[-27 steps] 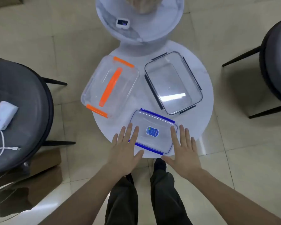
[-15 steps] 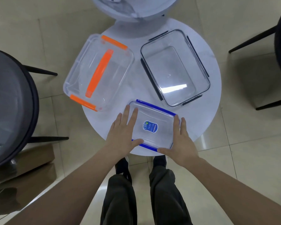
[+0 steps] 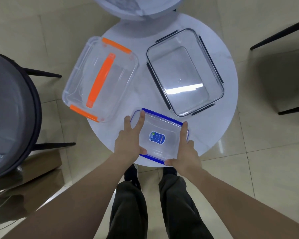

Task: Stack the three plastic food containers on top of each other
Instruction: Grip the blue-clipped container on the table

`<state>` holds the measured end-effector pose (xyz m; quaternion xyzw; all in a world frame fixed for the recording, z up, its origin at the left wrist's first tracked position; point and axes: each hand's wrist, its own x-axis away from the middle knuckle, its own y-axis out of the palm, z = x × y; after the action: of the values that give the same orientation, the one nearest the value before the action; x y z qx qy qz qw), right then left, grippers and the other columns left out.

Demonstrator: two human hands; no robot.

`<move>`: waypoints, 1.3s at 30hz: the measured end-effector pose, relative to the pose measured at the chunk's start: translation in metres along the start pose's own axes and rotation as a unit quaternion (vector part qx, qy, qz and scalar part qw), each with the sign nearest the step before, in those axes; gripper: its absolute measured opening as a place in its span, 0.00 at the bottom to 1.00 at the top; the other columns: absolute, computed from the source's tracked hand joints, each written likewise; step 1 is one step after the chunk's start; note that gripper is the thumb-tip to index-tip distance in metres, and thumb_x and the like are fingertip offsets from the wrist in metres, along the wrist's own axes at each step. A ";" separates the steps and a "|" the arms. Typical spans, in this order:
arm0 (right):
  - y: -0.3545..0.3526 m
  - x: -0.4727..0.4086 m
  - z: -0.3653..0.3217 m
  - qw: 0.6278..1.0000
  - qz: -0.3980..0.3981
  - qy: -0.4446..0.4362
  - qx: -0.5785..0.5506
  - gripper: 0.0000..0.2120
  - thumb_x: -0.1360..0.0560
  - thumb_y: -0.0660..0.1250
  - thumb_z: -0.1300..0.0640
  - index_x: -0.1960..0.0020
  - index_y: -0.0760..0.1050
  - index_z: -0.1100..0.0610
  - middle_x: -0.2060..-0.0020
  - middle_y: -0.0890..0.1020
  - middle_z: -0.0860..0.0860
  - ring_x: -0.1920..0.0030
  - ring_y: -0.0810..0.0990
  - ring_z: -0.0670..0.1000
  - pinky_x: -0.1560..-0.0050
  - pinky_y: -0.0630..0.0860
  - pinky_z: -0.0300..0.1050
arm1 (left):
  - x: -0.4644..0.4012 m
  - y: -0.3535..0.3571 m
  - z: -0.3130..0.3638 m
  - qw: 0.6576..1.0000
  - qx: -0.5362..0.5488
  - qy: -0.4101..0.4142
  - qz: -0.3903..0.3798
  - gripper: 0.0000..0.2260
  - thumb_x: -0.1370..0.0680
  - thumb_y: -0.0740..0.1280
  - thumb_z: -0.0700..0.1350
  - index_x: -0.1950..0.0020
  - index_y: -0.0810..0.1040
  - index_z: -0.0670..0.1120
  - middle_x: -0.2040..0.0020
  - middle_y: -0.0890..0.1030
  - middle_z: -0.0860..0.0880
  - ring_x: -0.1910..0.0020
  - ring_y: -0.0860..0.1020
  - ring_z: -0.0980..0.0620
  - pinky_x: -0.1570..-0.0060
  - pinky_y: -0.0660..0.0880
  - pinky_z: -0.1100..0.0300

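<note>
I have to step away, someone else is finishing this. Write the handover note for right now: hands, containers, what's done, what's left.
Left hand: gripping the left side of the blue-clipped container, thumb on its near edge.
Right hand: gripping the container's right side, thumb at the near corner.
Blue-clipped container: smallest, at the near edge of the round white table; whether it is lifted cannot be told.
Orange-clipped container: far left on the table, partly overhanging the edge, untouched.
Black-clipped container: far right, untouched.
Done: only the grasp. Nothing is stacked.
Left: stack all three; the small blue one likely belongs on top.
</note>
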<state>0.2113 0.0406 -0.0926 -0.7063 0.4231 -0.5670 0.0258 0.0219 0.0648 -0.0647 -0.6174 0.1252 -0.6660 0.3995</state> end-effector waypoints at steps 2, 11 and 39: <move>-0.001 0.000 -0.001 1.000 -0.003 -0.001 0.014 0.67 0.33 0.81 0.50 0.24 0.25 0.39 0.36 0.70 0.55 0.42 0.80 0.56 0.47 0.82 0.55 | -0.001 0.000 0.001 1.000 -0.003 -0.008 -0.001 0.60 0.32 0.81 0.46 0.20 0.37 0.61 0.21 0.51 0.43 0.43 0.77 0.41 0.46 0.79 0.48; -0.002 -0.002 -0.007 1.000 -0.004 0.017 -0.012 0.65 0.33 0.81 0.47 0.22 0.29 0.41 0.36 0.70 0.54 0.44 0.78 0.52 0.48 0.83 0.54 | -0.004 0.001 -0.008 1.000 0.001 0.005 -0.013 0.60 0.32 0.81 0.48 0.21 0.35 0.63 0.21 0.50 0.44 0.43 0.78 0.44 0.45 0.81 0.48; 0.002 0.008 0.005 0.997 0.013 0.003 -0.079 0.66 0.38 0.84 0.52 0.23 0.34 0.33 0.43 0.67 0.42 0.51 0.74 0.40 0.69 0.71 0.26 | 0.001 0.014 -0.030 0.994 0.095 0.049 0.016 0.59 0.33 0.81 0.53 0.25 0.34 0.68 0.28 0.58 0.45 0.35 0.69 0.47 0.43 0.79 0.50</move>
<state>0.2145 0.0326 -0.0891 -0.6991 0.4756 -0.5334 -0.0238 -0.0006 0.0452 -0.0801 -0.5410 0.0908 -0.6981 0.4602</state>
